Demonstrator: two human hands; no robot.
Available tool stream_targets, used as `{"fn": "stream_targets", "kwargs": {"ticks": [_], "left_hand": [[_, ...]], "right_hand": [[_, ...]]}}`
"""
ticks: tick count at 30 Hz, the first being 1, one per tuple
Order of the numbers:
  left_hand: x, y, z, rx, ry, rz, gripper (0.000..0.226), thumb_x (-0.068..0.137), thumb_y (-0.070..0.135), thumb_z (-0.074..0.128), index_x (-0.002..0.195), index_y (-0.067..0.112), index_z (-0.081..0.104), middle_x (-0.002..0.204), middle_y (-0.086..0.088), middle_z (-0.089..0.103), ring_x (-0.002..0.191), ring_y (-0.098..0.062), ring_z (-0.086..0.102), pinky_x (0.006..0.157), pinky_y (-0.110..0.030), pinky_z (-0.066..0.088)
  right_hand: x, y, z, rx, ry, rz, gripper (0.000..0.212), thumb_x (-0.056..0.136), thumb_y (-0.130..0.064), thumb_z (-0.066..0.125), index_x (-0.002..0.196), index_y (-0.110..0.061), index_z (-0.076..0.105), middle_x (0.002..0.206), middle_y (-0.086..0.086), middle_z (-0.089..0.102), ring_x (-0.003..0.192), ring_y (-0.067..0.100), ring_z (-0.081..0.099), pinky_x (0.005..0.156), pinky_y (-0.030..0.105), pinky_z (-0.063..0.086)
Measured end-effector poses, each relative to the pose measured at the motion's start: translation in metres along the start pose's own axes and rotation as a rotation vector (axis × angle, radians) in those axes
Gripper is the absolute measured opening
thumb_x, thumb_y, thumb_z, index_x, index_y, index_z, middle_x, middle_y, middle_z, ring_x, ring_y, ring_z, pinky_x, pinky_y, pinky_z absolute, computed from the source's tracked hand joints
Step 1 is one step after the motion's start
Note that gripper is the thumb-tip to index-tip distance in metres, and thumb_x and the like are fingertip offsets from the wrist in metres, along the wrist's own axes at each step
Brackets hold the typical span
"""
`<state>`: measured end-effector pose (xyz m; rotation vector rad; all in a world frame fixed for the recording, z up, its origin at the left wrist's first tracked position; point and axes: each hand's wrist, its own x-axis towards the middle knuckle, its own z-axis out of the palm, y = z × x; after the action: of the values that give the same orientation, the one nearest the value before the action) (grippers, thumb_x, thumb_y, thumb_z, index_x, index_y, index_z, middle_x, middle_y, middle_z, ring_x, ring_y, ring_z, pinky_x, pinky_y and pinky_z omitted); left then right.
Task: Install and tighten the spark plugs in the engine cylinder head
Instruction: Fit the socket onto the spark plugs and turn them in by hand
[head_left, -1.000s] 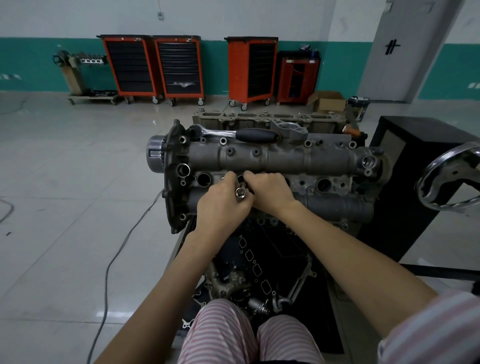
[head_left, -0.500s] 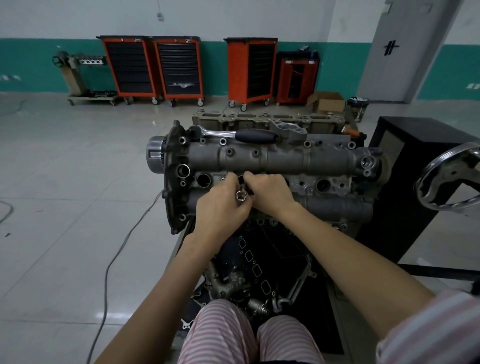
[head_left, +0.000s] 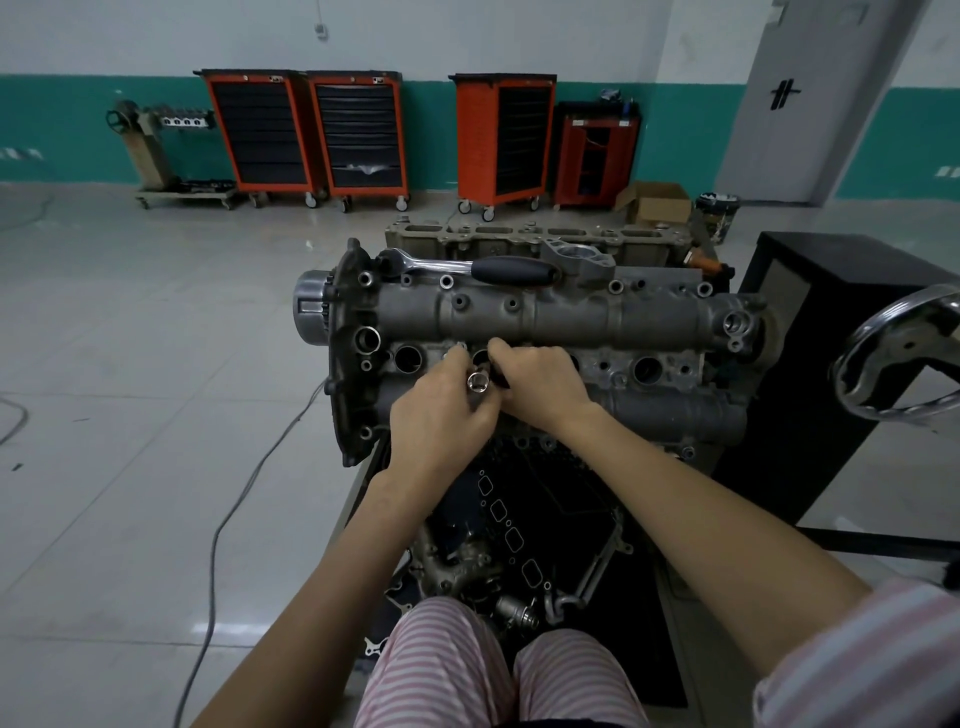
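The grey cylinder head (head_left: 561, 317) sits on a stand in front of me, with a row of round spark plug wells along its middle. One open well (head_left: 408, 359) lies at the left and another (head_left: 647, 369) at the right. My left hand (head_left: 441, 415) and my right hand (head_left: 545, 387) meet over a well between them. Between the fingers stands a chrome socket (head_left: 477, 383), its open end facing me. My left hand grips it, and my right hand's fingers curl beside it at the well. What sits in that well is hidden.
A ratchet with a black handle (head_left: 514, 270) lies on top of the head. A second engine block (head_left: 535, 239) stands behind. A chrome handwheel (head_left: 904, 358) juts out at right beside a black cabinet (head_left: 826, 332). A cable (head_left: 228, 519) runs over the floor at left.
Both hands stay over the same well. The socket has shifted very slightly; the fingers adjust around it.
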<state>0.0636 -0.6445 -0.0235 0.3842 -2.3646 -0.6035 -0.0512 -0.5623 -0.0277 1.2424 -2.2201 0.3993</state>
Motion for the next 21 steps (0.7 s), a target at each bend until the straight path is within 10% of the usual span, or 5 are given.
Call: {"fn": "stream_targets", "kwargs": {"ticks": [6, 15, 21], "left_hand": [[0.0043, 0.0034, -0.0009, 0.079, -0.006, -0.035, 0.041, 0.088, 0.050, 0.049, 0.066, 0.015, 0.045, 0.056, 0.004, 0.046, 0.062, -0.023, 0.051, 0.050, -0.029, 0.028], [0.0027, 0.0009, -0.0017, 0.004, -0.004, 0.017, 0.027, 0.085, 0.034, 0.055, 0.078, 0.019, 0.034, 0.060, 0.009, 0.040, 0.060, -0.016, 0.040, 0.046, -0.026, 0.021], [0.0016, -0.0020, 0.0021, 0.075, -0.029, -0.035, 0.050, 0.084, 0.064, 0.041, 0.060, 0.022, 0.050, 0.049, 0.009, 0.041, 0.057, -0.016, 0.046, 0.045, -0.023, 0.023]], "right_hand": [[-0.0019, -0.0027, -0.0025, -0.019, 0.201, -0.085, 0.016, 0.061, -0.014, 0.070, 0.056, -0.008, 0.057, 0.039, 0.004, 0.053, 0.029, 0.023, 0.050, 0.035, 0.018, 0.034], [0.0004, 0.0002, -0.0026, -0.007, -0.029, 0.008, 0.021, 0.075, -0.020, 0.064, 0.084, -0.003, 0.056, 0.068, 0.013, 0.065, 0.061, 0.034, 0.062, 0.050, 0.031, 0.033], [-0.0035, -0.0027, -0.0035, 0.028, 0.168, -0.084, 0.016, 0.060, -0.008, 0.072, 0.058, -0.006, 0.056, 0.041, 0.007, 0.055, 0.033, 0.025, 0.053, 0.034, 0.022, 0.037]]}}
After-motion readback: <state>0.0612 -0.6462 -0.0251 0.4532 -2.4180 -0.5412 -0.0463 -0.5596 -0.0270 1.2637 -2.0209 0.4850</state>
